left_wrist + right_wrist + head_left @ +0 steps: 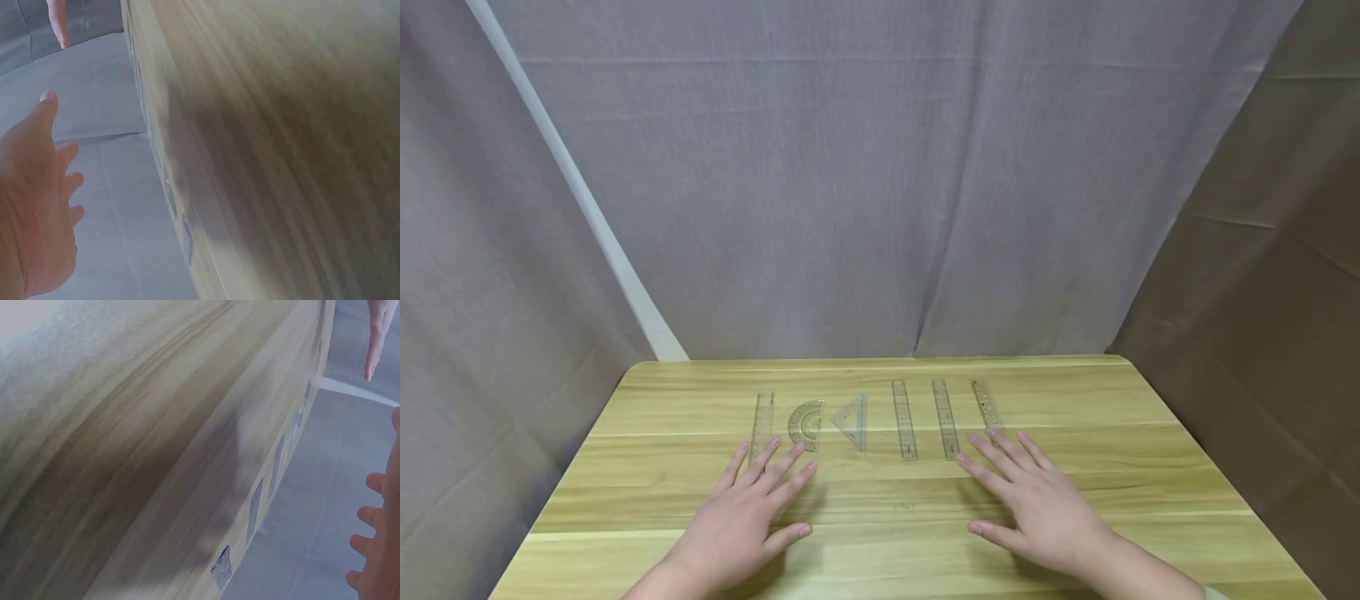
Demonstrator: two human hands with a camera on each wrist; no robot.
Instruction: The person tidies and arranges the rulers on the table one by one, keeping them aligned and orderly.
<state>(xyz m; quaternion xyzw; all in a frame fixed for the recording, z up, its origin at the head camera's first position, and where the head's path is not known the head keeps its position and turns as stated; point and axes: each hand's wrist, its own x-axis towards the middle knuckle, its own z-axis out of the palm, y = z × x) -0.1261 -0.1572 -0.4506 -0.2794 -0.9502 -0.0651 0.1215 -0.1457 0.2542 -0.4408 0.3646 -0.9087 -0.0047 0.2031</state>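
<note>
Over the near left part of the wooden table hovers my left hand (737, 521), fingers spread and holding nothing. Its fingertips reach near a clear ruler (763, 421) and a clear protractor (807, 423). My right hand (1045, 512) hovers at the right, fingers also spread, with nothing in it. Just beyond its fingertips is another clear ruler (985, 402), its near end partly covered by the fingers. Between the hands, farther back, lie a triangular set square (852, 422) and two more clear rulers, one left (904, 421) and one right (945, 419). Both wrist views show the hands raised above the tabletop.
The measuring tools lie in a row across the light wooden table (895, 542). Grey curtains (820, 208) hang behind the table and at its left, with a darker curtain (1262, 333) at the right. A pale strip (580, 183) shows in the left corner.
</note>
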